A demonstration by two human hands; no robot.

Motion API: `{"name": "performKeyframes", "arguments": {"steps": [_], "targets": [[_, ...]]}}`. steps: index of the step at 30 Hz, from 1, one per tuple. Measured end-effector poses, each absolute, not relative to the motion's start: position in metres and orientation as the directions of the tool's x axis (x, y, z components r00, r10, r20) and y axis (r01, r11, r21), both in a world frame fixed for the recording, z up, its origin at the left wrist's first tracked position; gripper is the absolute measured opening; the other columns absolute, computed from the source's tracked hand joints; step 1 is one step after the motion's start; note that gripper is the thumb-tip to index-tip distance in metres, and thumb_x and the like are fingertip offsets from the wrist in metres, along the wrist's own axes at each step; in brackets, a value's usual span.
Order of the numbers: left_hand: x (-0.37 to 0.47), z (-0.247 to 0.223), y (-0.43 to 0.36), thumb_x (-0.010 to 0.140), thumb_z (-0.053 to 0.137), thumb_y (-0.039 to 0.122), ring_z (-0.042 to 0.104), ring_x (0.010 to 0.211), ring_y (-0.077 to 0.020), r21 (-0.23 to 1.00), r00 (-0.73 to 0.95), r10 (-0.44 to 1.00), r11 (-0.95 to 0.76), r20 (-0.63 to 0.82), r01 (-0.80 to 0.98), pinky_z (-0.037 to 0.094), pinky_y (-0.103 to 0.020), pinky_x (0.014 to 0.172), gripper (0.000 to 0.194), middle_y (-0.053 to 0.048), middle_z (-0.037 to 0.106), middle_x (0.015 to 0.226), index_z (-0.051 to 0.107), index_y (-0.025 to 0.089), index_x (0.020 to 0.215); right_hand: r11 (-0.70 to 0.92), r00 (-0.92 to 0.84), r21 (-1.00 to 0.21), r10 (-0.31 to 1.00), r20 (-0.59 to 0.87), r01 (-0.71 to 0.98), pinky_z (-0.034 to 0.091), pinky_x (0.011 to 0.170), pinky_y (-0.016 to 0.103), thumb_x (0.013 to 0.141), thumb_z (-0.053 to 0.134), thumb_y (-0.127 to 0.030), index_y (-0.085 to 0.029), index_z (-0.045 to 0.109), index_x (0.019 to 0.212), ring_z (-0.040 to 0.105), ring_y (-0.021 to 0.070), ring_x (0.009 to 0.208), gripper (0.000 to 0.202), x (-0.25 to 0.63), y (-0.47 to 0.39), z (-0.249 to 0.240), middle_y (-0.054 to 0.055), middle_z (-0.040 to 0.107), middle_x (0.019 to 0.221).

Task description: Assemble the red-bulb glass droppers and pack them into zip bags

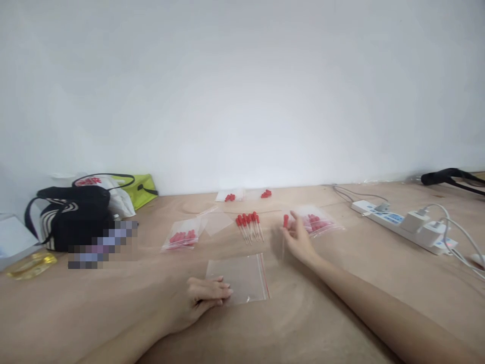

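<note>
A clear zip-lock bag [246, 283] lies flat on the table in front of me, its red-edged seal to the right. Resting on its lower left corner is my left hand [208, 296], fingers stretched over the plastic. Farther right, my right hand [299, 240] pinches a dropper with a red bulb [285, 221]; its thin clear tube points down, faint against the table. Just behind that hand lies a bag of red bulbs [316, 223], partly covered by the fingers. Between the hands, several red-topped droppers [250, 227] lie side by side in a row.
Another bag with red bulbs [184, 237] lies left of the row. Small red clusters [230, 197] sit near the wall. A white power strip [401, 225] with plugs and cables is at right. A black bag [76, 215] and a yellow tape roll [32, 265] stand left.
</note>
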State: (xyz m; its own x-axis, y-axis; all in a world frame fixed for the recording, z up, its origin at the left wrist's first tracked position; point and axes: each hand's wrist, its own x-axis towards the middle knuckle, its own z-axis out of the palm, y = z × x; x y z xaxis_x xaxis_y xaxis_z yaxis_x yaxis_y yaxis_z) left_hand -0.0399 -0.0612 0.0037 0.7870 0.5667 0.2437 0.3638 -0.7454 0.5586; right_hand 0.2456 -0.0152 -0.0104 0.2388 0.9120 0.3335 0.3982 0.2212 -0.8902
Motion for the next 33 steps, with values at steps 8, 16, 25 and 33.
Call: {"name": "performKeyframes", "arguments": {"steps": [8,16,25,33], "targets": [[0.015,0.004,-0.037,0.081,0.050,0.024,0.060,0.095,-0.0174,0.578,0.717,0.633,-0.714,0.291,0.396,0.046,-0.031,0.086,0.028,-0.001,0.064,0.105,0.059,0.025,0.107,0.141,0.344,-0.990,0.930,0.127,-0.016,0.042,0.038,0.022,0.067,0.053,-0.039,-0.020,0.025,0.118,0.047,0.0099,0.042,0.062,0.266,-0.044,-0.018,-0.009,0.041,0.055],[0.007,0.007,-0.036,0.079,0.054,0.029,0.048,0.111,-0.0208,0.544,0.743,0.642,-0.699,0.189,0.465,0.037,-0.039,0.095,0.039,-0.003,0.055,0.118,0.051,0.026,0.117,0.162,0.329,-0.986,0.933,0.143,-0.031,0.045,0.038,0.024,0.068,0.055,-0.040,-0.023,0.027,0.112,0.050,0.0097,0.043,0.055,0.265,-0.040,-0.022,-0.007,0.042,0.063],[0.006,0.013,-0.037,0.079,0.053,0.032,0.040,0.118,-0.0225,0.531,0.774,0.628,-0.686,0.085,0.498,0.029,-0.043,0.099,0.045,-0.001,0.048,0.126,0.043,0.030,0.123,0.100,0.194,-0.980,0.979,0.066,-0.169,0.051,0.053,0.028,0.063,0.061,-0.045,-0.023,0.033,0.090,0.058,0.0126,0.055,0.045,0.259,-0.044,-0.017,-0.006,0.050,0.064],[0.009,0.011,-0.038,0.080,0.052,0.032,0.040,0.118,-0.0214,0.507,0.765,0.638,-0.691,0.093,0.515,0.030,-0.041,0.098,0.048,-0.003,0.045,0.128,0.039,0.027,0.126,0.037,-0.176,-0.999,0.984,0.033,0.019,0.040,0.041,0.019,0.056,0.071,-0.036,-0.017,0.049,0.071,0.047,0.0054,0.043,0.033,0.278,-0.044,-0.016,-0.007,0.051,0.054]]}}
